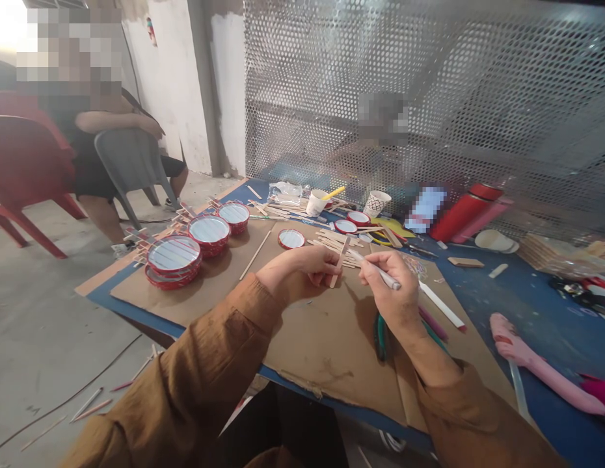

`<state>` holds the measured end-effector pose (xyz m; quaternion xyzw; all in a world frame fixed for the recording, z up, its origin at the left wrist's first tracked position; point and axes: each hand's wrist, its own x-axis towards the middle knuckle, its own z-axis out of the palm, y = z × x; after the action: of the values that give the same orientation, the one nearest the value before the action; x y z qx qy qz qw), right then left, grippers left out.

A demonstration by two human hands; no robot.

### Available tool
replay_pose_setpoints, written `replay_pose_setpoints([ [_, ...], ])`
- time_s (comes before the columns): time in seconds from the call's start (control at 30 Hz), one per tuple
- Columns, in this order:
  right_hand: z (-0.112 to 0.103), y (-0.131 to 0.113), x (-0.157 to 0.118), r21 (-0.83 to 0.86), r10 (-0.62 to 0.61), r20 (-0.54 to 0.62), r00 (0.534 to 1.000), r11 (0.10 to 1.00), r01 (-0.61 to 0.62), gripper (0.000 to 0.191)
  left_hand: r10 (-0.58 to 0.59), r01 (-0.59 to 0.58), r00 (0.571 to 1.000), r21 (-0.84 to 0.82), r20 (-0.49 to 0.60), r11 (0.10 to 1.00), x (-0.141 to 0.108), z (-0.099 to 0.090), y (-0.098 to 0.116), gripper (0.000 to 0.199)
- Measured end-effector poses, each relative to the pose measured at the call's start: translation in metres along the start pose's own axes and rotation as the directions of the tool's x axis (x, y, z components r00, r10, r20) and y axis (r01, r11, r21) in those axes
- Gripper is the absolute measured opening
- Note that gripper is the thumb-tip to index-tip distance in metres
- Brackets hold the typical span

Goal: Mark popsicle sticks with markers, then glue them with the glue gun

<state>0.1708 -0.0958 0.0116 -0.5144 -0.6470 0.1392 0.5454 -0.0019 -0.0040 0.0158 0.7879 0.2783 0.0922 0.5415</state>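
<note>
Pinching stick (339, 262), left hand (315, 263) faces right hand (397, 296) gripping pen (389, 279) (open cardboard (322, 341) toward edge).

Stacked discs (173, 255) left of held stick (342, 257); bottle (462, 213) right (phone (428, 207) just beside)

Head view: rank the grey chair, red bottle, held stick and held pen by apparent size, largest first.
1. Grey chair
2. Red bottle
Unranked, smallest: held stick and held pen; they look close in size, and the right hand hides part of the held pen.
</note>
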Motion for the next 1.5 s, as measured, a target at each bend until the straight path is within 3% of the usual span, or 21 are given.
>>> replay_pose_setpoints([
  [1.5,0.0014,-0.0017,-0.0022,-0.014,-0.015,0.016,1.0,1.0,0.015,0.016,0.012,-0.011,0.999,-0.046,0.03,0.999,0.0004,-0.0019,-0.003,0.013],
])
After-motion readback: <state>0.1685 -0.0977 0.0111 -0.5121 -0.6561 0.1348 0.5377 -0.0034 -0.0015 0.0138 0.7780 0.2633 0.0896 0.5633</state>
